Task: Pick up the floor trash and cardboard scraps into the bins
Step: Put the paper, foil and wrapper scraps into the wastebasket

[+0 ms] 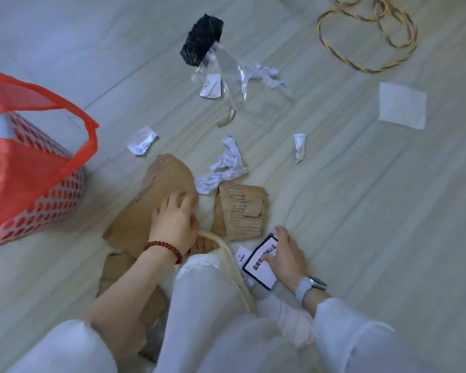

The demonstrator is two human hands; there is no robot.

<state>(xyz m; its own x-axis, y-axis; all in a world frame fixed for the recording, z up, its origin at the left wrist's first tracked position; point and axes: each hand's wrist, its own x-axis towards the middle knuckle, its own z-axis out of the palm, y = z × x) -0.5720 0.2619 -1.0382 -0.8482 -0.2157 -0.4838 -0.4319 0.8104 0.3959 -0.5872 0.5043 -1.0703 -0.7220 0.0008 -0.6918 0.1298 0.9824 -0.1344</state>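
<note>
My left hand lies on the right edge of a large brown cardboard scrap, its fingers curled over that edge. A smaller ribbed cardboard piece lies just to its right. My right hand presses a white card with a black border flat on the floor, thumb on the print. More cardboard lies under my left forearm. Crumpled white paper and small scraps are scattered ahead. A red mesh bin with a red bag liner stands at the left.
Farther out lie a clear plastic bag, a black textured block, a white square sheet and a coil of yellow-and-dark cord. My knee and a slippered foot sit between my hands.
</note>
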